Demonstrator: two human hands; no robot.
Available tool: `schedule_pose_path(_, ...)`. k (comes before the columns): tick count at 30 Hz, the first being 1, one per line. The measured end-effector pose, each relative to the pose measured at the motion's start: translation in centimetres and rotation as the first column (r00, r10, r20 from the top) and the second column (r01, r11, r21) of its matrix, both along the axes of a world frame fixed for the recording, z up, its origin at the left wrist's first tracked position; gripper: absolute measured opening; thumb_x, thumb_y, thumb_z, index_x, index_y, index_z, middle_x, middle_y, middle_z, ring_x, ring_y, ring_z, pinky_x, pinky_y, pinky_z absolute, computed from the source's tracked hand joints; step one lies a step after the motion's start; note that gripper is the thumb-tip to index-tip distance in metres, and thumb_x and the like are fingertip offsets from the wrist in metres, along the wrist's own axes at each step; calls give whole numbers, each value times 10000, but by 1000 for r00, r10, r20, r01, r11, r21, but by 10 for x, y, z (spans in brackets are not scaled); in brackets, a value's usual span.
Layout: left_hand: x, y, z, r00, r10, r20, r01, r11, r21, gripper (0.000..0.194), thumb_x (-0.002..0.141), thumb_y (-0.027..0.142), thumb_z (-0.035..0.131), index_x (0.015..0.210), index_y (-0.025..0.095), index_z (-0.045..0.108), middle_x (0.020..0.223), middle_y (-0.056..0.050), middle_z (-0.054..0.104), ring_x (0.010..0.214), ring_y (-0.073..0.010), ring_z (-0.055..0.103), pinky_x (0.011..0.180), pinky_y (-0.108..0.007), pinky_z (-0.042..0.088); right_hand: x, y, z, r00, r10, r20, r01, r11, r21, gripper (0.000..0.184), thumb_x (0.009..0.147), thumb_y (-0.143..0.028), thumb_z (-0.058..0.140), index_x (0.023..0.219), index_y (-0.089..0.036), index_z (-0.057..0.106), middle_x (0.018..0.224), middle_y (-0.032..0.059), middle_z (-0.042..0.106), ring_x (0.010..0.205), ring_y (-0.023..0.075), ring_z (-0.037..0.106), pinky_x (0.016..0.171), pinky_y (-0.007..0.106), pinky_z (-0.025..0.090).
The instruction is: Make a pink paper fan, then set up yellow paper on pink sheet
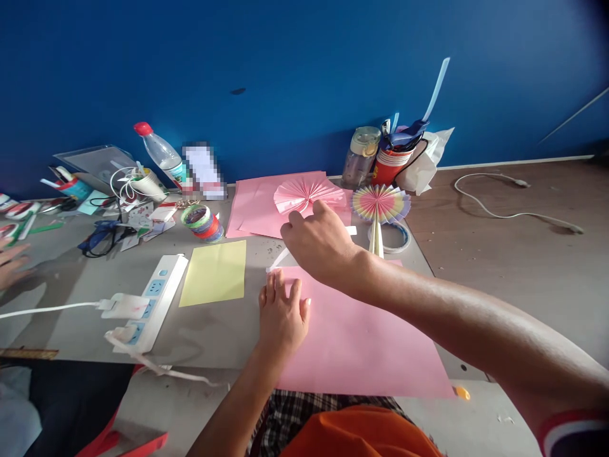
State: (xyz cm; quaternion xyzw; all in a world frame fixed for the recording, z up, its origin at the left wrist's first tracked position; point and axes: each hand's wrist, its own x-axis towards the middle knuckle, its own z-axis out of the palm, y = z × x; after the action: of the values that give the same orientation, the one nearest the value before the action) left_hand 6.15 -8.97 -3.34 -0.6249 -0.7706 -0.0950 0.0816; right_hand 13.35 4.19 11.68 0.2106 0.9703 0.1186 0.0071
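Note:
A large pink paper sheet lies on the grey table in front of me. My left hand rests flat on its near-left corner, fingers together and stretched out. My right hand reaches across over the sheet's far edge, fingers curled down onto the folded white-backed edge; what they pinch is hidden. Just beyond it sit a pink pleated paper fan on more pink sheets and a rainbow pleated fan with a stick handle.
A yellow sheet, white power strip with plugs, tape rolls, tape ring, water bottle, jar, red cup of tools and a white cable. Another person's hand shows at the left edge.

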Motion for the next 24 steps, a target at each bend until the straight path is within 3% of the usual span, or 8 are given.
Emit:
schedule_pose_path(11, 3, 1, 5, 1000, 17, 18, -16, 1000, -27, 385, 870, 271, 495, 1237, 170, 548, 1391, -209, 465, 1330, -364, 385, 974, -498, 393, -7, 3, 4, 1000, 8, 11, -8, 1000, 17, 202, 789, -65, 502, 916, -126, 647, 903, 115, 650, 772, 191, 556, 729, 342, 275)
schedule_pose_path(24, -2, -2, 1, 999, 16, 51, -19, 998, 59, 331, 862, 301, 517, 1159, 175, 585, 1257, -175, 525, 1174, -321, 493, 949, -464, 402, 9, 7, -30, 989, -80, 122, 89, 994, -65, 211, 780, -72, 524, 926, -122, 667, 916, 126, 665, 789, 202, 594, 792, 358, 285)
